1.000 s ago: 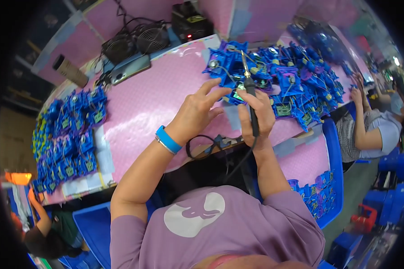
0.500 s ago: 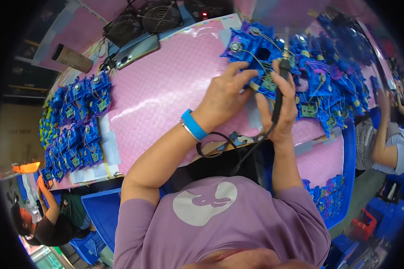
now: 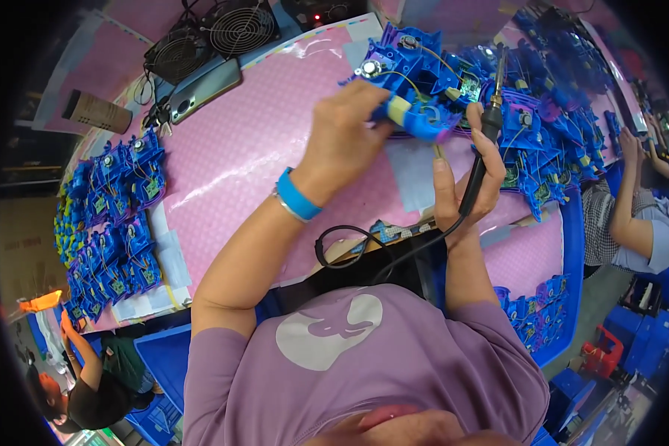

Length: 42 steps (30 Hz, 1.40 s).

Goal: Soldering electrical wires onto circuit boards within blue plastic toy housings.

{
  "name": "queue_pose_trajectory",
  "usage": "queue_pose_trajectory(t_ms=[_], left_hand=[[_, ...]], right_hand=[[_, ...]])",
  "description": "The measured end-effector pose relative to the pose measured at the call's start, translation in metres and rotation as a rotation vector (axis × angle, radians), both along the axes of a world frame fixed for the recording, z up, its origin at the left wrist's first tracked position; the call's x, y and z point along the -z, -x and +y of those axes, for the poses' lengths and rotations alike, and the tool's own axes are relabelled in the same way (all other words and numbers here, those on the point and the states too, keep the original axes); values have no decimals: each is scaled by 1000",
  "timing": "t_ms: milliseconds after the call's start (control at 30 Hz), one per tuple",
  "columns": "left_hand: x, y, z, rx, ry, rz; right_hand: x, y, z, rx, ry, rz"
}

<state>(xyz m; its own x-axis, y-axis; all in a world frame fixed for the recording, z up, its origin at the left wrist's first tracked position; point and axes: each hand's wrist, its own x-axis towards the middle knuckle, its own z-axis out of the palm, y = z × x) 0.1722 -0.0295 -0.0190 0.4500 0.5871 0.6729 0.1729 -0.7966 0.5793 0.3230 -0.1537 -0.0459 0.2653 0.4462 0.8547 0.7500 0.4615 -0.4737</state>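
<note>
My left hand, slightly smeared by motion, grips the left side of a blue plastic housing with a pale yellow block on it. The housing is tilted and blurred, and a thin wire shows near it. In my right hand a soldering iron with a black handle is held upright, its metal tip pointing away from me. My right thumb lies close to the housing's lower edge; whether it touches I cannot tell. Just beyond are more blue housings with round silver parts, wires and small green circuit boards.
Blue housings are heaped at the right and stand in rows at the left. Fans, a phone and a brown cup line the far side. The iron's black cable loops by the table edge. People sit on both sides.
My left hand has moved left and lifted the housing's near side, turning it over. My right hand still holds the soldering iron, with its thumb now away from the board.
</note>
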Motion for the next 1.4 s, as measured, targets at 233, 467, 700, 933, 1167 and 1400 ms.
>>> queue_pose_trajectory(t_ms=[233, 467, 700, 933, 1167, 1400], left_hand=[[-15, 110, -52, -282, -28, 133], [23, 190, -138, -523, 74, 397], [9, 208, -152, -487, 355, 229], [0, 239, -169, -438, 911, -137], [-6, 241, -172, 175, 1347, -689], [-14, 225, -164, 404, 1434, -589]], right_hand=[[-2, 8, -11, -36, 73, -100], [-13, 65, -24, -421, 174, 56], [-10, 131, -24, -826, 455, -41], [0, 144, -37, -760, 563, -177], [-1, 150, -29, -861, 471, -139], [-29, 177, -32, -1022, 462, -24]])
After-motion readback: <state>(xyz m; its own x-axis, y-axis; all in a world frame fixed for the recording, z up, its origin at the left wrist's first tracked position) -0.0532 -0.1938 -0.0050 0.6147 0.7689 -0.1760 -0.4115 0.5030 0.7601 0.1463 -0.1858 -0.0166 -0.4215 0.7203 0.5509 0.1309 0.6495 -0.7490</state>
